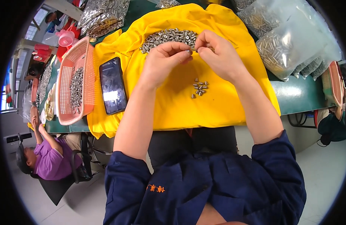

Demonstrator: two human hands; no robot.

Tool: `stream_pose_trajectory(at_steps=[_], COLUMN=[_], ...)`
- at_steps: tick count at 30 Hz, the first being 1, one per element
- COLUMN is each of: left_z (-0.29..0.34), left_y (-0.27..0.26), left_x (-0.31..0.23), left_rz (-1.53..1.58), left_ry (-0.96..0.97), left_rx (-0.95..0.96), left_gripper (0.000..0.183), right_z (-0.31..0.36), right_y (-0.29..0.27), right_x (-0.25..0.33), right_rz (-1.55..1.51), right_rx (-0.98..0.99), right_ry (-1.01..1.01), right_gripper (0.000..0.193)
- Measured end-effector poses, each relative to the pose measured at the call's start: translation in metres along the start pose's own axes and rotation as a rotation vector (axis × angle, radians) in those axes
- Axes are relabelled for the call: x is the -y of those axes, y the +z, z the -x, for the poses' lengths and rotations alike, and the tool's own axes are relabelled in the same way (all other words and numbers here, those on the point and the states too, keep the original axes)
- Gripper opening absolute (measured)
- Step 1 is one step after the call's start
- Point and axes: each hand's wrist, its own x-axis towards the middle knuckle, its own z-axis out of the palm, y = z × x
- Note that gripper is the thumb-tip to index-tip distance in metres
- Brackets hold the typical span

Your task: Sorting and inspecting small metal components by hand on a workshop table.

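Over the yellow cloth [173, 112], my two hands meet fingertip to fingertip. My left hand [163, 62] is closed in a pinch on a small silver metal cylinder [188, 51]. Facing it, my right hand [220, 56] is also pinched; a small brassy bit shows by its fingers, too little to name. Just beyond the hands lies a heap of short silver metal cylinders [163, 39], partly hidden by my fingers. Several similar loose cylinders [200, 89] lie on the cloth nearer to me, below my right hand.
Left of my arm lies a black phone [113, 86], beside a pink basket [89, 95] holding metal parts. Clear bags of metal parts stand at the far left [105, 15] and right [276, 52]. A person in purple [54, 161] sits at left; another [332, 125] is at right.
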Motion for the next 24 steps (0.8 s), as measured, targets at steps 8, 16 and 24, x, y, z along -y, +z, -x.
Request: stream_pose_trajectory(at_steps=[8, 16, 24], left_z=[0.002, 0.001, 0.000], left_y=[0.000, 0.005, 0.000], left_x=[-0.001, 0.001, 0.008], left_rz=[0.044, -0.208, -0.285], left_ry=[0.020, 0.056, 0.141], left_rx=[0.056, -0.030, -0.068], left_gripper=[0.016, 0.012, 0.013], right_z=[0.000, 0.006, -0.003], right_y=[0.002, 0.009, 0.002], right_x=[0.001, 0.005, -0.005], right_rz=[0.036, 0.393, -0.446], right_rx=[0.034, 0.014, 0.042], right_ry=[0.013, -0.020, 0.324], right_gripper=[0.010, 0.008, 0.008])
